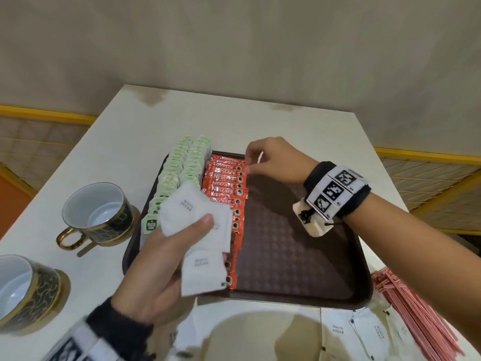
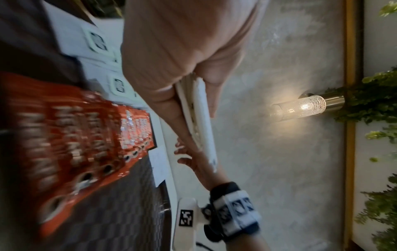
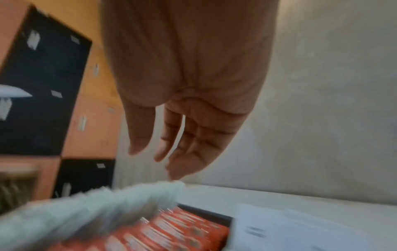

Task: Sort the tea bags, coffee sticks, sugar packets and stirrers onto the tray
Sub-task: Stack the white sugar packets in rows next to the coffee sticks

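A brown tray (image 1: 299, 256) holds two rows of green tea bags (image 1: 179, 168) on its left and a column of red coffee sticks (image 1: 223, 183) beside them. My left hand (image 1: 205, 222) grips a stack of white sugar packets (image 1: 197, 212) above the tray's near left, thumb on top; the stack's edge (image 2: 201, 122) shows in the left wrist view. My right hand (image 1: 251, 158) hovers at the tray's far end, fingers loose and empty (image 3: 163, 158). One white sugar packet (image 3: 279, 227) lies by the far rim, right of the coffee sticks.
Loose sugar packets (image 1: 364, 332) and a pile of pink stirrers (image 1: 416, 316) lie on the white table, near right of the tray. Two dark gold-trimmed cups (image 1: 96, 212) (image 1: 23, 290) stand at the left. The tray's right half is bare.
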`<state>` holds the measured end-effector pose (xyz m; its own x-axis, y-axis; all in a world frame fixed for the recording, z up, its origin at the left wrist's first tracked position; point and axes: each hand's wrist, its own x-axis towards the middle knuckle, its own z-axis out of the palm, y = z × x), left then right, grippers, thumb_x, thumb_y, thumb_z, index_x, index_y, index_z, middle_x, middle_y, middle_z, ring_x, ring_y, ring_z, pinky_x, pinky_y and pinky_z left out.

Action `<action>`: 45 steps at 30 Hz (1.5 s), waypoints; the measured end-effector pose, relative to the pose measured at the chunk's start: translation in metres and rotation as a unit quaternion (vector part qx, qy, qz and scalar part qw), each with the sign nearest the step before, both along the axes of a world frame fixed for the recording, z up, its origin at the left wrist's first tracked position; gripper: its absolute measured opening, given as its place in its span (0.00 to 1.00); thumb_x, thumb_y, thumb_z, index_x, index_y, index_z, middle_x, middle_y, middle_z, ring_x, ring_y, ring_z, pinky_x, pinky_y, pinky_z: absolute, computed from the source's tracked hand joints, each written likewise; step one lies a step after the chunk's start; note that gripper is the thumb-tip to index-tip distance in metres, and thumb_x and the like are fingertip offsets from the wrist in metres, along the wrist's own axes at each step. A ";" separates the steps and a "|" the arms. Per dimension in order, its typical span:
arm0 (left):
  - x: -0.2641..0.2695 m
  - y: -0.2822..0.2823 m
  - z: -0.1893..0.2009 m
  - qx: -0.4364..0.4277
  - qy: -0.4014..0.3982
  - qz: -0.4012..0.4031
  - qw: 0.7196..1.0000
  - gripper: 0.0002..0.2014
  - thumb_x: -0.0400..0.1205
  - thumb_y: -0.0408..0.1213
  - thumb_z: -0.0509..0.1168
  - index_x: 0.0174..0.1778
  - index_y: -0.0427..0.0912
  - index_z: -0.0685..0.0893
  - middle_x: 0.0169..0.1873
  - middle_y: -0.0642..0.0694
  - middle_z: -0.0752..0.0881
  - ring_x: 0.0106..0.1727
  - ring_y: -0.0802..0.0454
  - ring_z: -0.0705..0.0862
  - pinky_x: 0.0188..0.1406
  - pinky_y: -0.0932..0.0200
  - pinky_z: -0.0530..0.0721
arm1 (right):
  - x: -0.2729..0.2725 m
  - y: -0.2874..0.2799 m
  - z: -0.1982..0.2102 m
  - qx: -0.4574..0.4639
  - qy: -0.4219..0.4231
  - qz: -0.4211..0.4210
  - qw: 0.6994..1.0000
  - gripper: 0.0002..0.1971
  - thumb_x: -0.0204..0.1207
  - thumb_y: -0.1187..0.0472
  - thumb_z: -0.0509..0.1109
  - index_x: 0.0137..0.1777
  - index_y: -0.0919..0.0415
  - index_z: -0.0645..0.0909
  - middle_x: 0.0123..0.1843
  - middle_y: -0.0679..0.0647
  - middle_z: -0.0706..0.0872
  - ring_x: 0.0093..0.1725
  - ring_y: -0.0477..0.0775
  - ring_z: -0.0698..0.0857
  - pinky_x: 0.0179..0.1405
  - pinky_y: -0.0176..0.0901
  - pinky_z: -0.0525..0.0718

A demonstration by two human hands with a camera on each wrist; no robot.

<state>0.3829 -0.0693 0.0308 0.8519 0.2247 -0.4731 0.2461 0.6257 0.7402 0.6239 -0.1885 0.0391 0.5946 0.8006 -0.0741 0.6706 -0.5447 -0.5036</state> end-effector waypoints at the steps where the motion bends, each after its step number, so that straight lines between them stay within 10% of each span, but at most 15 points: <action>1: 0.008 0.000 0.003 0.007 -0.014 -0.003 1.000 0.15 0.78 0.31 0.68 0.61 0.43 0.85 0.53 0.37 0.91 0.49 0.40 0.92 0.42 0.43 0.91 | -0.017 0.002 0.010 0.043 0.080 0.001 0.996 0.10 0.78 0.57 0.73 0.49 0.65 0.84 0.45 0.58 0.87 0.38 0.46 0.83 0.35 0.36 0.82; 5: 0.032 -0.002 0.012 0.050 -0.065 0.009 0.997 0.23 0.74 0.31 0.71 0.67 0.42 0.83 0.58 0.38 0.89 0.59 0.37 0.88 0.59 0.37 0.86 | -0.063 -0.002 0.036 0.137 0.272 0.024 0.952 0.12 0.75 0.62 0.77 0.55 0.67 0.84 0.42 0.60 0.84 0.37 0.50 0.83 0.37 0.45 0.84; 14: 0.037 -0.006 0.029 -0.035 -0.097 -0.058 0.993 0.20 0.79 0.36 0.63 0.68 0.39 0.80 0.63 0.37 0.87 0.66 0.39 0.85 0.68 0.40 0.79 | -0.076 -0.032 0.050 0.222 0.271 -0.066 0.934 0.14 0.69 0.76 0.78 0.54 0.72 0.83 0.42 0.64 0.86 0.33 0.52 0.86 0.35 0.42 0.87; 25: 0.042 0.007 0.030 0.127 -0.082 -0.088 0.985 0.13 0.79 0.26 0.68 0.60 0.37 0.85 0.44 0.38 0.92 0.37 0.45 0.91 0.31 0.55 0.89 | -0.069 -0.066 0.079 0.267 0.234 -0.101 0.929 0.03 0.76 0.72 0.72 0.46 0.74 0.84 0.39 0.57 0.89 0.37 0.48 0.88 0.36 0.40 0.86; 32: 0.041 0.005 0.036 0.158 -0.112 -0.159 0.968 0.22 0.74 0.23 0.71 0.65 0.39 0.84 0.55 0.36 0.90 0.50 0.40 0.90 0.38 0.54 0.88 | -0.082 -0.047 0.075 0.175 0.181 -0.057 0.966 0.03 0.74 0.70 0.75 0.45 0.71 0.89 0.43 0.59 0.91 0.36 0.47 0.85 0.35 0.39 0.80; 45: 0.035 0.013 0.038 0.140 -0.095 -0.116 0.979 0.17 0.76 0.31 0.71 0.62 0.41 0.85 0.54 0.39 0.91 0.50 0.42 0.90 0.43 0.52 0.89 | -0.076 -0.067 0.080 0.282 0.184 -0.184 0.924 0.04 0.79 0.70 0.70 0.45 0.71 0.85 0.43 0.62 0.87 0.41 0.54 0.85 0.40 0.49 0.88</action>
